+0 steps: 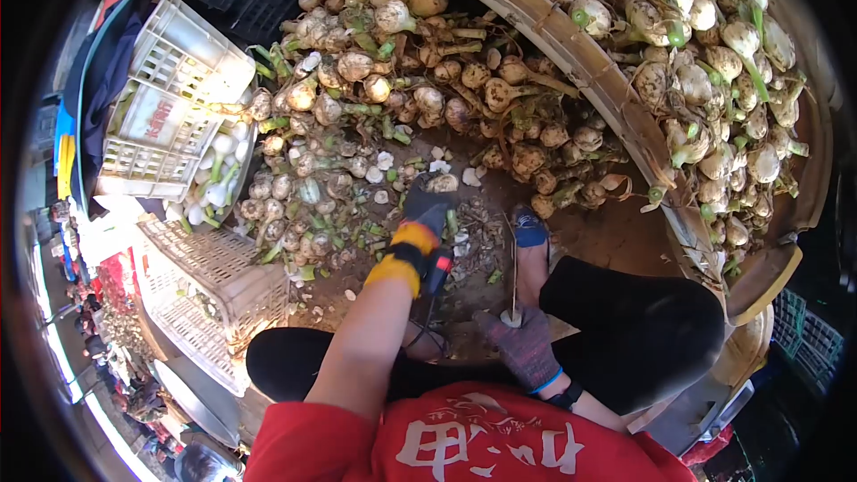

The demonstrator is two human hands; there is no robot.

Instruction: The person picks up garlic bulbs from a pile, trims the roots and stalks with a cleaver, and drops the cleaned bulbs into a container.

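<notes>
My left hand (428, 205), in a dark glove with a yellow and orange cuff, is closed on a bulb (442, 183) with a green stem stub below it. It is stretched forward over the littered floor, beside the piled bulbs (357, 67). Nearer my body, my right hand (522, 339) wears a grey knitted glove and grips the pale handle of a thin upright blade (513, 272). The blade points away from me, close to my foot in a blue sock (529, 228).
A large round basket (571, 54) of bulbs curves along the right. White plastic crates (178, 116) stand at the left, with cleaned white bulbs (219, 170) beside them. Scraps and peelings (473, 232) cover the floor between my legs. A metal basin (196, 402) is at the lower left.
</notes>
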